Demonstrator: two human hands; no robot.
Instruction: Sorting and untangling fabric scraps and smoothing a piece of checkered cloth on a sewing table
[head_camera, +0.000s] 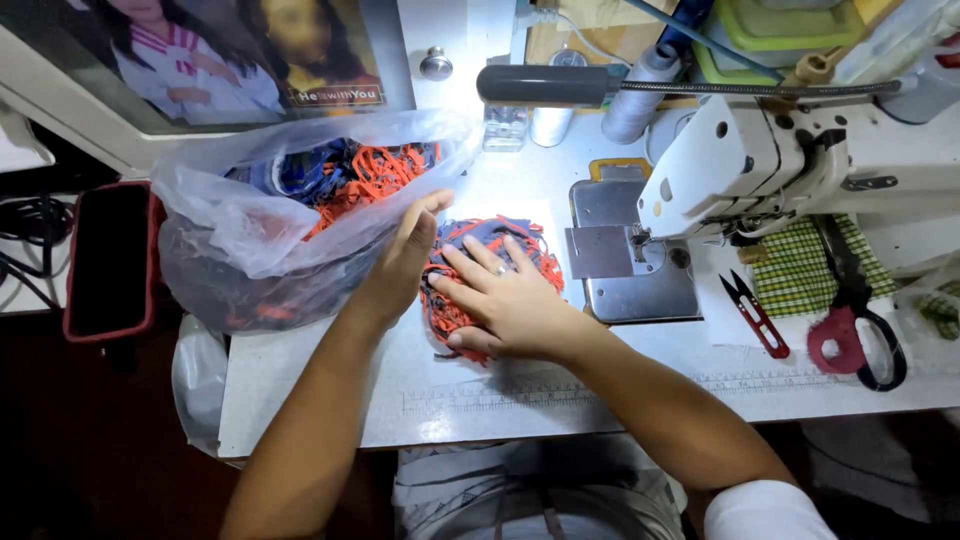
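- Tabletop (330, 400): pale grey surface, a printed ruler strip (600, 392) along its near edge, closest to the person.
- Right hand (510, 300): palm down, fingers spread flat, pressing on the near and middle part of the fabric pile; a ring shows on one finger. Grip open, pinching nothing.
- Left hand (405, 262): set on edge against the left side of the same pile, fingers straight and together, thumb raised toward the bag. Grip not closed on anything; the palm side touches the pile.
- Fabric pile (500, 240): small heap of red-orange and dark blue strips and scraps, lying on the tabletop between the two hands, just left of the machine's metal plate.
- Plastic bag (260, 240): clear, crumpled, open toward the hands, at the left of the tabletop; holds more red-orange and blue scraps.
- Thread snips (755, 310): red handles, lying right of the metal plate.
- Scissors (860, 330): large, red and black handles, resting partly on a green checked cloth (800, 265).
- Sewing machine (800, 160): white head over a metal plate (625, 260), right of the pile.
- Lamp (545, 85): dark tube on a flexible neck, above the machine.
- Thread cones (640, 95): pale, at the far edge.
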